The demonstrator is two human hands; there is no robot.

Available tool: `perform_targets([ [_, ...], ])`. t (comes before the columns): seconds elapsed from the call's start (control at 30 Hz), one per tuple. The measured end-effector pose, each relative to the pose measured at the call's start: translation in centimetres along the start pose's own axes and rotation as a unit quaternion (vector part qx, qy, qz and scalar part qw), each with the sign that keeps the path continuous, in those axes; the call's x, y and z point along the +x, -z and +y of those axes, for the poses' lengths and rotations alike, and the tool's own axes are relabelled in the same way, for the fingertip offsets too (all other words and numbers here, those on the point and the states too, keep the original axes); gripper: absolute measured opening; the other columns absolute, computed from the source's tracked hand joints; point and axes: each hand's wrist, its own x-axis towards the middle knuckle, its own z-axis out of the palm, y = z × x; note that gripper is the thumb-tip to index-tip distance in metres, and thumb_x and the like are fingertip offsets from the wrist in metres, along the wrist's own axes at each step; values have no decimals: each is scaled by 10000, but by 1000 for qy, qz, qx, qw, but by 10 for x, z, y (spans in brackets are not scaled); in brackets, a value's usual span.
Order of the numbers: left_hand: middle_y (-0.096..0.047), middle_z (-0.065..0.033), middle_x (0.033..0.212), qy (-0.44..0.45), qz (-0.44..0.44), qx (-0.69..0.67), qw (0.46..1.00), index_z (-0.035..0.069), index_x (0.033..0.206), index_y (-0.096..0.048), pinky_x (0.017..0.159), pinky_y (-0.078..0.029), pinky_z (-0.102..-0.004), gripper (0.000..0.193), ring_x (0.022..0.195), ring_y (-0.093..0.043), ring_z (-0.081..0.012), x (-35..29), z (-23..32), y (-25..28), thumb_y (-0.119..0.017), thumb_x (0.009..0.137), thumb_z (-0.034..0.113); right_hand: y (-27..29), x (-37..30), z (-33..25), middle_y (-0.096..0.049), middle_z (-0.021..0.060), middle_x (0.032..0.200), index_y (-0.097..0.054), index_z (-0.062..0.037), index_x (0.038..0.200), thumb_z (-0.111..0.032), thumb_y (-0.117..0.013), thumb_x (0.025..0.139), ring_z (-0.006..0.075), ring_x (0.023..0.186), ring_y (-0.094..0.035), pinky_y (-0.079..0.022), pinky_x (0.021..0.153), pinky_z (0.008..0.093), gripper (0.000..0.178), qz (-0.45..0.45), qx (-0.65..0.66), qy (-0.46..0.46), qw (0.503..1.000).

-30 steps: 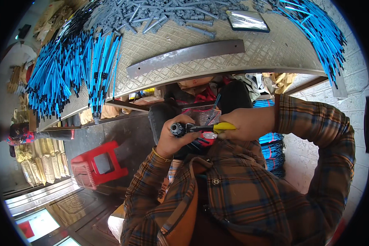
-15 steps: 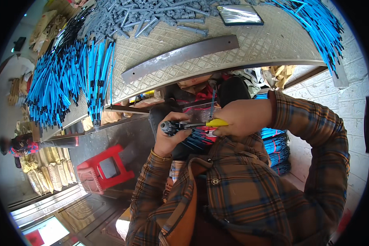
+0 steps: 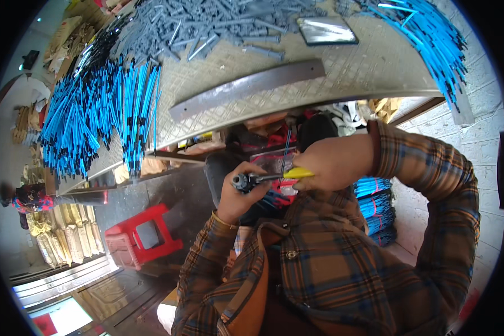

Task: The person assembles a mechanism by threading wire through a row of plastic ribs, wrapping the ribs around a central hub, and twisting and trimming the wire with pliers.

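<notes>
Beyond both my hands the big patterned workbench [image 3: 341, 84] is spreading out, and I am working just below its near edge. Up and to the left of my left hand a thick heap of blue rods [image 3: 89, 123] is hanging over that edge; straight above my hands a pile of grey plastic pieces [image 3: 207, 25] is lying, with a long dark metal strip [image 3: 246, 89] between it and me. Down and left of my left hand a red stool [image 3: 143, 243] is standing on the floor.

I am judging this as the fastening step: I am driving something into a small dark round-ended part [image 3: 242, 181] with a yellow-handled screwdriver [image 3: 288, 175]. My right hand [image 3: 336, 162] is closing fully round the yellow handle, wrist bent, elbow raised out to the right, forearm coming in from the side. My left hand [image 3: 242, 193] is curling narrowly round the dark part from below, fingers pinching it, touching the tool's tip end. Next, I think, I need steady turning with the shaft kept in line, the left grip holding firm against the twist.
</notes>
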Motion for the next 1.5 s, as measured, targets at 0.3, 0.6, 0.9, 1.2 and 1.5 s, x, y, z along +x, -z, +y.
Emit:
perform_targets([
  [0.3, -590, -1, 836, -26, 10, -59, 998, 45, 910, -592, 734, -458, -245, 182, 801, -543, -67, 6, -9, 3, -687, 755, 48, 14, -52, -2, -586, 222, 813, -556, -27, 917, -389, -602, 823, 413, 789, -568, -457, 664, 452, 376, 197, -93, -183, 959],
  [0.6, -597, -38, 920, -47, -83, -56, 994, 52, 1033, -554, 786, -449, -249, 274, 866, -557, -91, 14, -28, -3, -674, 790, 91, 38, -148, 164, -577, 218, 906, -539, 10, 1042, -89, -618, 748, 411, 831, -540, -451, 734, 423, 321, 494, -239, -309, 776],
  [0.9, -594, -93, 996, -89, -172, 40, 980, 62, 1146, -545, 885, -425, -310, 430, 975, -555, -176, 53, -27, -46, -688, 754, 164, 66, -53, -55, -539, 191, 1012, -522, 3, 958, 13, -580, 681, 364, 916, -525, -439, 807, 427, 283, 516, -296, 153, 789],
  [1.2, -615, -81, 1003, -133, -281, -56, 949, 33, 1061, -556, 848, -448, -304, 338, 933, -571, -154, 88, -86, -129, -684, 762, 125, 60, 11, -194, -591, 17, 1010, -640, -206, 963, -209, -642, 813, 161, 830, -574, -436, 638, 299, 150, 308, -298, 598, 677],
  [1.5, -625, -76, 1002, -13, -85, -211, 974, 27, 1010, -556, 826, -462, -305, 281, 915, -580, -146, 38, -45, -22, -678, 769, 104, 46, -42, -157, -595, 16, 963, -611, -77, 986, -36, -647, 695, 205, 822, -575, -448, 645, 344, 296, 369, -370, 547, 654],
])
